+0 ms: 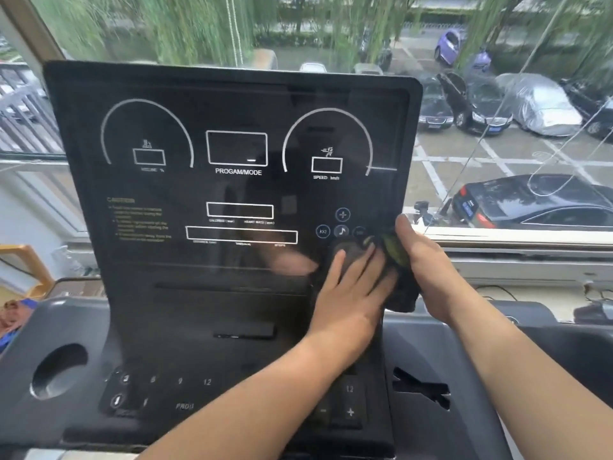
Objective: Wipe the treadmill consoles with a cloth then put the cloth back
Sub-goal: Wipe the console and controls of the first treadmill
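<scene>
The black upright treadmill console panel (185,260) leans back, its long axis running up and down and its face toward the person. The dark cloth with a yellow-green patch (394,250) is bunched against the panel's lower right corner, its length lying roughly up and down along the right edge. The left hand (351,290) lies flat on it, grip apart, fingers straight and pressing. The right hand (423,260) has its grip clamped on the cloth at the edge, thumb upward. Below, the grey console deck (421,340) has a round cup hole (59,370). Behind is a window (199,28) over parked cars (537,207).
</scene>
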Demonstrator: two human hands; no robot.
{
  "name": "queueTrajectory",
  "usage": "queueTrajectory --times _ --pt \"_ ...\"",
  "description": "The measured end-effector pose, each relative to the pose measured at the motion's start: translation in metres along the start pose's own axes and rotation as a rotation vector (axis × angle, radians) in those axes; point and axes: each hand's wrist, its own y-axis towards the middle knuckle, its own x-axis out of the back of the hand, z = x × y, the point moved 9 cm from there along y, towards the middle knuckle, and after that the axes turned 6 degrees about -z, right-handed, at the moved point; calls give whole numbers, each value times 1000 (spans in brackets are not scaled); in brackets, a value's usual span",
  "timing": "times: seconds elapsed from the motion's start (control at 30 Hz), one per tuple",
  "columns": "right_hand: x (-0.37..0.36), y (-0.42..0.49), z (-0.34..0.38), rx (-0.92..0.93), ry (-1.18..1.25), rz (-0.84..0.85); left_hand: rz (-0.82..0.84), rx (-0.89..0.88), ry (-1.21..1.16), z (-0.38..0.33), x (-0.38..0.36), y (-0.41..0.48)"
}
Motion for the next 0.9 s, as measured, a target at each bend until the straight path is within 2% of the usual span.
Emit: queueTrajectory --times 0.2,0.33,0.43,0.57,0.63,0.77,0.9 --pt "3 -3 -12 88 -106 -86 104 -142 13 -16 -14 -28" --pt "-1 -3 -13 77 -60 -108 65 -181 -13 4 9 -18" --pt "-8 -5 -9 72 4 -117 47 -54 40 30 26 -1" --pt "-15 -11 -10 76 -10 -124 70 245 24 29 19 -12" --pt "-15 -12 -12 68 -29 -128 90 281 19 22 8 -23" --pt "-15 -16 -13 48 -33 -128 159 182 21 19 5 -33" --pt "-16 -19 -9 65 -50 -146 163 -106 1 20 16 -28"
